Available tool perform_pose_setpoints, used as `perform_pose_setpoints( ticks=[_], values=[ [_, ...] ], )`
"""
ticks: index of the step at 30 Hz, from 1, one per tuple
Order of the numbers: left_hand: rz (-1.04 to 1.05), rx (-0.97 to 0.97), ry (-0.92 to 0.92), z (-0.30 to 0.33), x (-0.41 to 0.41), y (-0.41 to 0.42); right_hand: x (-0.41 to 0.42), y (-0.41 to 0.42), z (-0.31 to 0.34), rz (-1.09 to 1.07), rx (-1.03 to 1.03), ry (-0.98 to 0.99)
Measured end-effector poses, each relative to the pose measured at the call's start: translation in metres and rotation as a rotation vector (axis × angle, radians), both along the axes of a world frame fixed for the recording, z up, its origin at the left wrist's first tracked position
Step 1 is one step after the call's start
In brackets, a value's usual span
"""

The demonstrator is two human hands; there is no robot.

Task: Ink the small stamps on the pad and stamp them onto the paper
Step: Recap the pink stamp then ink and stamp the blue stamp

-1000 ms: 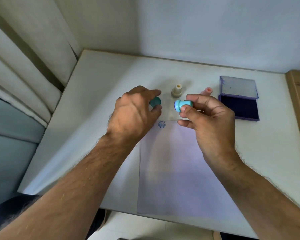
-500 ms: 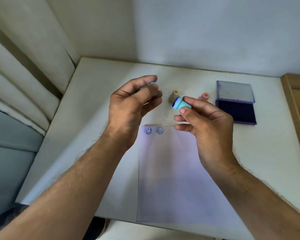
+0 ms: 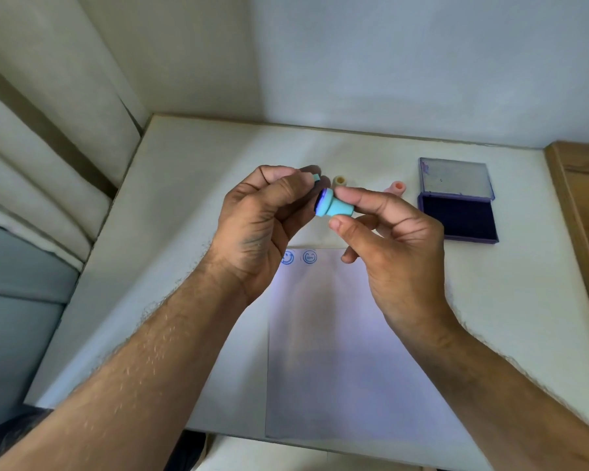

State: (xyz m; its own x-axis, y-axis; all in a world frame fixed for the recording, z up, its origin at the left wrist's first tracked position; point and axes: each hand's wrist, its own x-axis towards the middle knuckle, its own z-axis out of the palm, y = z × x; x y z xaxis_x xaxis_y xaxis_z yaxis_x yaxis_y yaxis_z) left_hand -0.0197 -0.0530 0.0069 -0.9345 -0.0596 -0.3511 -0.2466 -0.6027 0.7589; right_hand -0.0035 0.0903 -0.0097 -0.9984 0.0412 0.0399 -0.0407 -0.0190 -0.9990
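My right hand (image 3: 385,239) pinches a small teal stamp (image 3: 334,207) above the table, its blue-inked face turned left toward my left hand (image 3: 262,219). My left hand pinches a small teal cap (image 3: 316,178) between thumb and fingers, right beside the stamp's face. A white paper sheet (image 3: 340,334) lies below, with two blue smiley prints (image 3: 298,257) at its top left corner. The open ink pad (image 3: 458,215), dark blue, sits to the right with its lid (image 3: 454,180) folded back. A beige stamp (image 3: 339,181) and a pink stamp (image 3: 397,188) stand behind my hands.
The white table (image 3: 170,232) meets a wall at the back and a curtain (image 3: 48,130) on the left. A wooden edge (image 3: 578,215) borders the table's right side. The paper overhangs the table's front edge.
Both hands rose and came together. My left hand, earlier down at the paper's top left, now holds the teal cap at the stamp's face. A second smiley print became visible.
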Motion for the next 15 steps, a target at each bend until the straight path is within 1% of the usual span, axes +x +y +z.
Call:
perform_pose_setpoints(
  ticks=[7, 10, 15],
  values=[
    [-0.134, 0.003, 0.034, -0.0001, 0.0018, 0.0002, -0.0013, 0.0017, 0.0011, -0.018, 0.042, 0.028],
    [-0.144, 0.0, 0.038, -0.0004, 0.0016, 0.0006, -0.0017, 0.0019, 0.0007, -0.051, 0.063, 0.065],
    [-0.201, -0.081, 0.058, -0.0042, 0.0005, -0.002, 0.0001, 0.0024, -0.0034, -0.081, 0.136, 0.133]
  ],
)
